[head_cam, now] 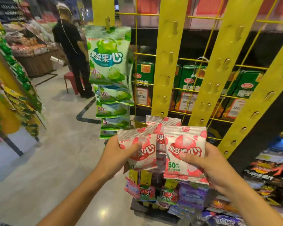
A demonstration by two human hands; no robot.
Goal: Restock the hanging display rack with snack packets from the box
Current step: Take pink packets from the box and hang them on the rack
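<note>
Two red packets are held up before the yellow strips (167, 66). Left hand (119, 154) grips one red packet (138, 149), thumb pressed on its front, fingers behind. Right hand (207, 165) pinches another (185, 152) the same way. A third red packet (162, 123) hangs between them on the middle strip. Green packets (109, 57) fill the left strip.

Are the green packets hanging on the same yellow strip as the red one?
No: the green packets hang on the leftmost strip, while the hung red packet is clipped to the next strip.
</note>
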